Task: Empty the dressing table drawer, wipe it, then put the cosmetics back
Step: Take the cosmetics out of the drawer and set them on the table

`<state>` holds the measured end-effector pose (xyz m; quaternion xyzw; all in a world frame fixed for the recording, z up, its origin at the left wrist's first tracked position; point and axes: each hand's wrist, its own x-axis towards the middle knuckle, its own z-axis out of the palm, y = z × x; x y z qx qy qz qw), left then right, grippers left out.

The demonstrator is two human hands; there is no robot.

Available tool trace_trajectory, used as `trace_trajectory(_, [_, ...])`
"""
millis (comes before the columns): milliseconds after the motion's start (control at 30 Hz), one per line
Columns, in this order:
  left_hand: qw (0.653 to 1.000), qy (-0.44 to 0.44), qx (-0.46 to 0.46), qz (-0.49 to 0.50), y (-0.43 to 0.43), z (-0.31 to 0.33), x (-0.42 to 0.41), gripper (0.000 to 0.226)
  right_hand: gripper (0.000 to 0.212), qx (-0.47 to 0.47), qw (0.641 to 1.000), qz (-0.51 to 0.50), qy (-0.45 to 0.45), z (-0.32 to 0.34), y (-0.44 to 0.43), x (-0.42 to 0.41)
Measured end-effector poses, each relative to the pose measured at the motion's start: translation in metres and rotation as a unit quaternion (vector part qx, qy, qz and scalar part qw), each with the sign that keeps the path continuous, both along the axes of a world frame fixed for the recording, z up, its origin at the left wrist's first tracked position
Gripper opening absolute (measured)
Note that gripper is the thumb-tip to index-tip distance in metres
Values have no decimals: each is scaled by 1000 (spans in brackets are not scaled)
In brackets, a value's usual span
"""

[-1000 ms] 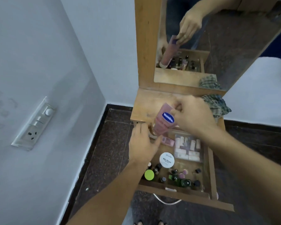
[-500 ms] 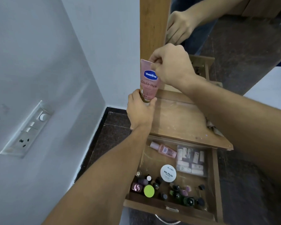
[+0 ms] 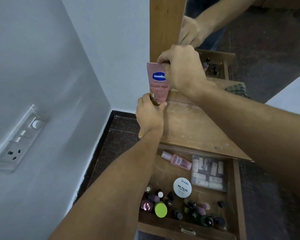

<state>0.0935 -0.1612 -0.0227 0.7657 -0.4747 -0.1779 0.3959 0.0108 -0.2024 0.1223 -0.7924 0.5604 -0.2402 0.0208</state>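
Head view, single entry. Item: pink Vaseline tube (image 3: 158,84), out of the drawer (image 3: 236,187) and held over the back left corner of the dressing table top (image 3: 194,125), just beside the wooden mirror frame (image 3: 164,28).

Long axis: upright, nearly vertical, flat crimped end up, label facing the camera. The cap end cannot be seen; it is buried in the lower grip.

Right hand (image 3: 182,70): above and to the right of the tube, fingers curled and pinching the crimped top edge.

Left hand (image 3: 150,116): directly beneath, fingers and thumb wrapped round the foot of the tube, wrist over the table's left edge. Whether the foot touches the wood cannot be told.

Relation that matters: the tube runs straight between the two grips, down from the right fingers and up from the left. Both hands are on it equally; the left is the one nearer the table surface.

Judgement: the emptying step is in hand, and standing the tube calls for the base to meet the top squarely before either grip lets go.

Below and nearer than the fingers, in the drawer: pink bottle (image 3: 177,160) lying flat, clear packet (image 3: 208,174), nail polish jar (image 3: 182,187), small bottles (image 3: 194,212) along the front.
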Motion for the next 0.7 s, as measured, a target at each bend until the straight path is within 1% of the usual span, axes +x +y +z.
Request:
trace_trajectory(167, [1000,-21,-3,-6,-1,-4,-1,51,21,4,1000,5,-2,-5,0,-4])
trace_trajectory(233, [1000,-26,-5,-10,-1,-6,0,50,21,1,1000,10,-4,-9,3,-5])
trace_trajectory(433, [999,-28,2,-16,-2,-7,1,49,22,-49,999,5,10,-11,9,-6])
trace_trajectory(533, [999,-18,20,-24,0,-4,3,50,33,-96,995,8,-27,-11,19,-11])
trace_trajectory(567, [999,-13,23,-27,3,-2,4,52,33,-123,991,10,-49,-11,26,-13])
trace_trajectory(633, [999,5,20,-27,17,1,6,55,26,-170,982,13,-82,-19,45,-20])
trace_trajectory(667, [1000,13,10,-23,27,1,7,53,23,-170,981,14,-90,-29,58,-24])
trace_trajectory(700, [1000,15,-6,-17,40,-1,8,46,21,-153,983,16,-98,-41,74,-27])
